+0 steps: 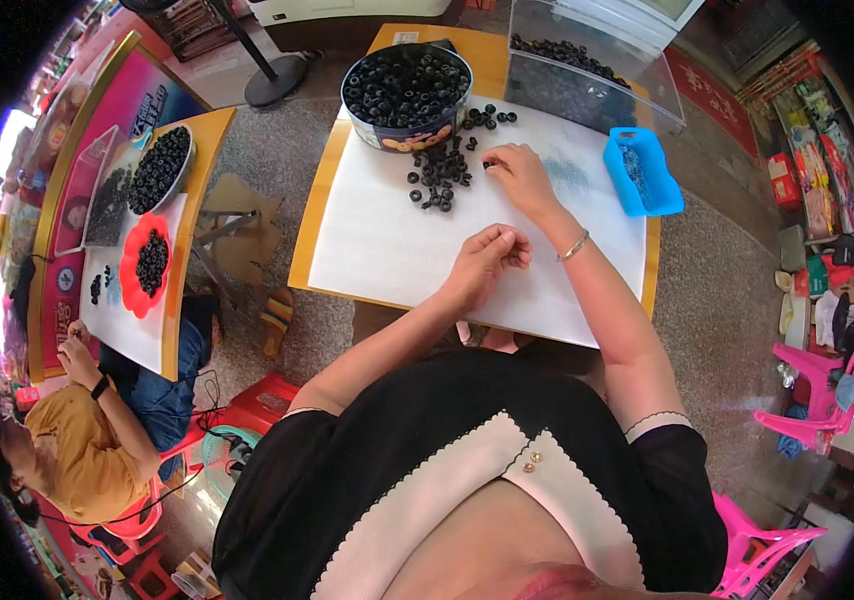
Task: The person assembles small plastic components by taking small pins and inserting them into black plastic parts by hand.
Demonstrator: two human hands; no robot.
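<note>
So starting close in: the left hand (pixel 487 262) is curled into a loose fist resting on the white sheet (pixel 387 250) that covers the desk (pixel 319 190), fingertips pinched together like there's something tiny in them, but I honestly can't tell what, if anything. A bit further out and slightly to the right, the right hand (pixel 519 175) is reaching forward with a bracelet (pixel 574 246) on the wrist, fingertips closed on or right at a single small black ring at the edge of the pile. That loose pile of black rings (pixel 439 172) sits just to the left of the right hand and straight ahead of the left one, so the right hand is clearly the nearer one, practically touching it. The scatter runs roughly away from the person, trailing up toward the round tin (pixel 407 95), which is heaped full of the same rings and sits just beyond the pile. Out to the right of the right hand there's a blue plastic tray (pixel 644 172) near the desk's right edge, with a decent strip of bare sheet between hand and tray. Beyond that is a clear plastic bin (pixel 597 70) with more rings at the far edge. Between the two hands and back toward the near edge the sheet is open. Off to the left, well apart, another person sits at a second desk (pixel 197 180) with their own rings.
</note>
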